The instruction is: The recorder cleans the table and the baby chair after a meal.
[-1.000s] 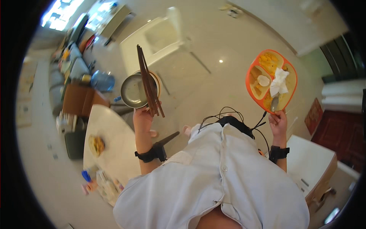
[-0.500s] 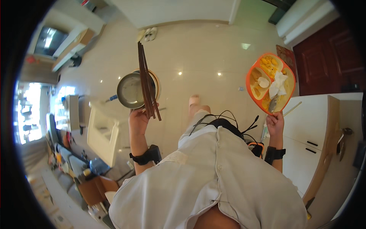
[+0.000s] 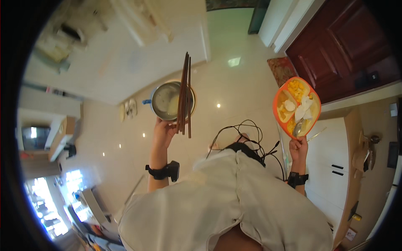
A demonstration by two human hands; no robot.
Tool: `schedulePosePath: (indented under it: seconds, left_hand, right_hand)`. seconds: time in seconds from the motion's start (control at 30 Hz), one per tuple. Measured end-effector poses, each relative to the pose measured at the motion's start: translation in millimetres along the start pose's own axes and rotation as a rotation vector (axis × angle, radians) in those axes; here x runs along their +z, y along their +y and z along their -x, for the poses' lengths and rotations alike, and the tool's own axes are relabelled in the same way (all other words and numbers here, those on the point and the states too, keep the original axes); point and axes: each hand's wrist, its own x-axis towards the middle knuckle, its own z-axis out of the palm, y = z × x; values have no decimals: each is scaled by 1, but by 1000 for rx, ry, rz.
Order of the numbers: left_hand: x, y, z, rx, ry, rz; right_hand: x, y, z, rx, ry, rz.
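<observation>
Out in front on the left, my left hand is closed around the underside of a metal cup with a blue handle, which seems to sit in another round vessel. Several dark brown chopsticks lie across its top, pointing away from me. On the right, the near edge of an orange divided plate is pinched in my right hand. Yellow food scraps, a crumpled white tissue and a metal spoon rest in its compartments.
A white cabinet stands close on my right, with a dark red door beyond it. Ahead on the left is a white wall, with pale shoes on the floor by it. Black cables hang at my waist.
My view has turned to the right: the red door fills more of it, and the cream stool on the left has gone out of sight. Both hands keep their hold.
</observation>
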Motion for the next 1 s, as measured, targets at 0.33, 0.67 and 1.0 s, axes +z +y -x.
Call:
schedulePosePath:
  seconds: [0.33, 0.67, 1.0]
  left_hand:
    - [44, -27, -40, -162, -128, 35]
    - [93, -47, -27, -311, -204, 86]
    - [133, 17, 11, -257, -345, 5]
  right_hand:
    - [22, -11, -14, -6, 108, 224]
    - [22, -27, -16, 144, 6, 227]
    - [64, -6, 42, 192, -57, 130]
